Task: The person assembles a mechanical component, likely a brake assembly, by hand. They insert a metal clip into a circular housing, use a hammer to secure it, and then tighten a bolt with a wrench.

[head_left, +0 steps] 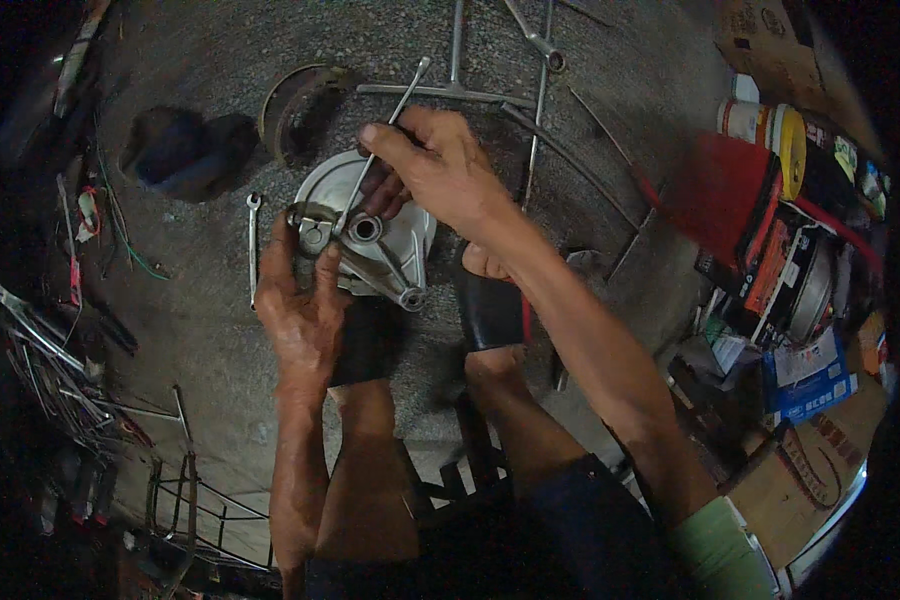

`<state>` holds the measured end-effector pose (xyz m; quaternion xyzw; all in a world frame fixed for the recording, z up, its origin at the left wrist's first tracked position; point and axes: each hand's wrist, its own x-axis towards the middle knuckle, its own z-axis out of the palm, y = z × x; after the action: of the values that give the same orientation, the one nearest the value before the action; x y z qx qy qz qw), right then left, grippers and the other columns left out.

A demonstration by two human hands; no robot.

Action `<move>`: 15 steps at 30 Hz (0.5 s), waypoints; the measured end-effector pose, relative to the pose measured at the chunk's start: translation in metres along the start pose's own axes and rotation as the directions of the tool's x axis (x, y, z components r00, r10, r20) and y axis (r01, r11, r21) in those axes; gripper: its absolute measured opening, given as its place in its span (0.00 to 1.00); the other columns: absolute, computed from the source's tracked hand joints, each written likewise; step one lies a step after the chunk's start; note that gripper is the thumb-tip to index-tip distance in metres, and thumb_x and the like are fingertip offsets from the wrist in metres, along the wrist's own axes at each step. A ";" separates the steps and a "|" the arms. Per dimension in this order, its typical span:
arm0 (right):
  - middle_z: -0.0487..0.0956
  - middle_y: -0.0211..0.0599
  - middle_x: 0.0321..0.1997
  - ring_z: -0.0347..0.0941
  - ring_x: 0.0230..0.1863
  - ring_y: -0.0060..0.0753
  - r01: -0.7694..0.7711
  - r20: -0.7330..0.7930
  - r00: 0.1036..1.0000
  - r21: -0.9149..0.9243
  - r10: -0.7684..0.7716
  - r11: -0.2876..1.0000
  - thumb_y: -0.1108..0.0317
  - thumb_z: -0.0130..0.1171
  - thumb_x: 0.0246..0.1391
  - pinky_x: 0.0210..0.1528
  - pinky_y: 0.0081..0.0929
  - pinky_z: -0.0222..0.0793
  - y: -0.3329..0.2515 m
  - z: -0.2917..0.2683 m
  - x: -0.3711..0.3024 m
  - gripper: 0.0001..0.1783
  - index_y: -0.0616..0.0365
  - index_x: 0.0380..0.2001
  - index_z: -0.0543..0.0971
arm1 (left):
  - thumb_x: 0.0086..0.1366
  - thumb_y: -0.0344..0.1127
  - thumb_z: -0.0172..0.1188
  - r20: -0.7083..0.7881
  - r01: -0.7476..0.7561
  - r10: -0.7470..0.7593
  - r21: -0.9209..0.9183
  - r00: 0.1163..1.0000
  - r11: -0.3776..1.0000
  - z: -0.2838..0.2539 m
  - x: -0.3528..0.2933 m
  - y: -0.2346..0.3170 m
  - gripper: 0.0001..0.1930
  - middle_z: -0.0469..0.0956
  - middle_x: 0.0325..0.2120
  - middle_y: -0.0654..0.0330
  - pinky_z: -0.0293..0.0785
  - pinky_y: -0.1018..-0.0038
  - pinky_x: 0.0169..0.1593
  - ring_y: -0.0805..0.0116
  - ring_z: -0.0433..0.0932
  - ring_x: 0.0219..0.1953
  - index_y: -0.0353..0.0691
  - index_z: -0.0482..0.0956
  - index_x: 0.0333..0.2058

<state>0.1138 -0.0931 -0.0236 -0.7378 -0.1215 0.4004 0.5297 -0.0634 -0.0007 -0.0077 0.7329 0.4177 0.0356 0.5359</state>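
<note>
A round silver drum brake plate (pixel 315 185) lies on the ground between my feet, with a hole at its middle and an arm reaching toward me. My left hand (pixel 300 310) grips the plate's left side, fingers and thumb on either side of the small lever and bolt (pixel 315 237). Above the plate, my right hand (pixel 435 170) is closed around a slim metal wrench (pixel 407 98). The wrench slants down to the left, its lower end close to the bolt; whether they touch, I cannot tell. Another wrench (pixel 253 245) lies left of the plate.
A curved brake shoe (pixel 273 108) and a dark cloth (pixel 185 150) lie beyond the plate. A T-shaped bar (pixel 455 88) and several rods lie farther off. Many tools (pixel 45 340) are heaped at left. Boxes, containers and a red bin-like object (pixel 715 200) crowd the right.
</note>
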 end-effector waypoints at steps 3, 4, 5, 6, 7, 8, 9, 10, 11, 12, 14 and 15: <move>0.79 0.45 0.23 0.80 0.22 0.34 -0.055 -0.030 0.998 0.106 0.058 0.993 0.58 0.56 0.62 0.22 0.27 0.75 -0.003 -0.003 -0.003 0.20 0.71 0.32 0.75 | 0.66 0.35 0.62 -0.013 -0.053 0.053 -0.012 0.999 0.999 0.000 0.001 0.002 0.27 0.75 0.47 0.44 0.76 0.70 0.44 0.61 0.77 0.44 0.24 0.67 0.58; 0.79 0.44 0.23 0.80 0.21 0.34 -0.051 -0.095 0.994 0.109 0.061 0.993 0.58 0.56 0.62 0.22 0.26 0.75 -0.005 -0.004 -0.007 0.20 0.70 0.33 0.75 | 0.65 0.35 0.62 -0.026 -0.066 0.066 -0.007 0.997 0.998 -0.001 0.001 0.000 0.27 0.75 0.47 0.45 0.76 0.70 0.44 0.61 0.77 0.44 0.24 0.67 0.58; 0.79 0.42 0.22 0.79 0.21 0.33 -0.046 -0.158 0.985 0.111 0.064 0.993 0.58 0.56 0.63 0.22 0.25 0.74 -0.009 -0.006 -0.011 0.20 0.69 0.34 0.75 | 0.65 0.35 0.63 -0.040 -0.080 0.080 -0.002 0.996 0.997 -0.002 0.001 -0.004 0.27 0.75 0.47 0.45 0.77 0.70 0.44 0.61 0.77 0.43 0.24 0.68 0.57; 0.79 0.41 0.22 0.79 0.21 0.31 -0.022 -0.167 0.985 0.076 0.034 0.997 0.58 0.56 0.63 0.22 0.25 0.73 -0.014 -0.008 -0.015 0.19 0.68 0.34 0.76 | 0.65 0.35 0.63 -0.055 -0.093 0.093 0.004 0.994 0.996 -0.004 0.001 -0.006 0.27 0.75 0.46 0.45 0.77 0.70 0.44 0.62 0.77 0.42 0.24 0.68 0.57; 0.79 0.40 0.22 0.79 0.21 0.30 0.002 -0.184 0.983 0.030 0.004 1.000 0.58 0.56 0.63 0.22 0.24 0.73 -0.023 -0.012 -0.021 0.18 0.67 0.35 0.76 | 0.64 0.35 0.63 -0.034 -0.034 0.034 -0.010 0.999 0.999 -0.004 0.001 -0.002 0.27 0.75 0.47 0.45 0.77 0.71 0.44 0.62 0.77 0.42 0.24 0.68 0.57; 0.79 0.39 0.23 0.78 0.21 0.28 0.026 -0.198 0.980 -0.015 -0.028 1.000 0.58 0.56 0.63 0.23 0.23 0.72 -0.029 -0.013 -0.028 0.18 0.67 0.36 0.76 | 0.64 0.35 0.63 -0.014 0.025 -0.025 -0.022 1.000 0.999 -0.006 0.001 0.003 0.27 0.75 0.47 0.46 0.77 0.71 0.44 0.62 0.77 0.43 0.25 0.69 0.57; 0.79 0.36 0.23 0.78 0.23 0.24 0.087 -0.170 0.982 0.023 -0.082 0.996 0.60 0.56 0.63 0.24 0.22 0.72 -0.032 -0.010 -0.036 0.16 0.65 0.37 0.77 | 0.64 0.35 0.64 0.009 0.083 -0.083 -0.032 0.997 0.996 -0.006 0.001 0.006 0.27 0.75 0.47 0.46 0.77 0.71 0.44 0.62 0.77 0.43 0.25 0.69 0.57; 0.79 0.36 0.24 0.77 0.24 0.23 0.123 -0.142 0.982 -0.024 -0.125 0.992 0.61 0.56 0.64 0.25 0.22 0.72 -0.030 -0.007 -0.043 0.15 0.65 0.37 0.77 | 0.64 0.35 0.64 -0.006 0.036 -0.037 -0.036 0.999 0.999 -0.005 0.001 0.003 0.27 0.76 0.46 0.46 0.77 0.71 0.43 0.62 0.77 0.43 0.25 0.70 0.56; 0.79 0.35 0.24 0.77 0.24 0.23 0.159 -0.111 0.980 -0.070 -0.167 0.985 0.62 0.56 0.64 0.25 0.21 0.72 -0.025 -0.003 -0.048 0.14 0.66 0.38 0.77 | 0.63 0.35 0.64 -0.021 -0.010 0.010 -0.039 1.000 0.999 -0.004 0.002 -0.002 0.26 0.76 0.44 0.47 0.77 0.71 0.43 0.62 0.77 0.43 0.26 0.70 0.56; 0.79 0.35 0.24 0.77 0.25 0.22 0.197 -0.076 0.976 -0.101 -0.205 0.975 0.63 0.56 0.64 0.26 0.21 0.72 -0.019 0.002 -0.053 0.14 0.66 0.38 0.77 | 0.63 0.35 0.65 -0.040 -0.055 0.054 -0.027 0.998 0.998 -0.005 0.002 -0.006 0.26 0.76 0.43 0.48 0.77 0.70 0.42 0.63 0.76 0.43 0.26 0.71 0.56; 0.78 0.34 0.23 0.76 0.24 0.21 0.239 -0.075 0.965 -0.149 -0.252 0.959 0.65 0.55 0.64 0.26 0.21 0.72 -0.016 0.009 -0.059 0.12 0.65 0.39 0.77 | 0.64 0.35 0.63 0.014 -0.059 0.058 0.073 0.998 0.996 -0.011 0.003 0.001 0.25 0.76 0.39 0.50 0.76 0.70 0.42 0.63 0.76 0.43 0.28 0.71 0.56; 0.78 0.34 0.23 0.76 0.24 0.21 0.229 -0.074 0.967 -0.160 -0.243 0.960 0.65 0.55 0.64 0.26 0.21 0.72 -0.017 0.012 -0.062 0.11 0.65 0.38 0.78 | 0.65 0.35 0.62 0.042 -0.063 0.058 0.123 0.997 0.990 -0.014 0.004 0.004 0.24 0.76 0.37 0.51 0.76 0.70 0.42 0.63 0.76 0.42 0.28 0.71 0.56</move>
<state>0.0695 -0.1151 0.0188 -0.7737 -0.2137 0.2894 0.5216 -0.0655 0.0118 -0.0007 0.7777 0.3862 0.0118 0.4958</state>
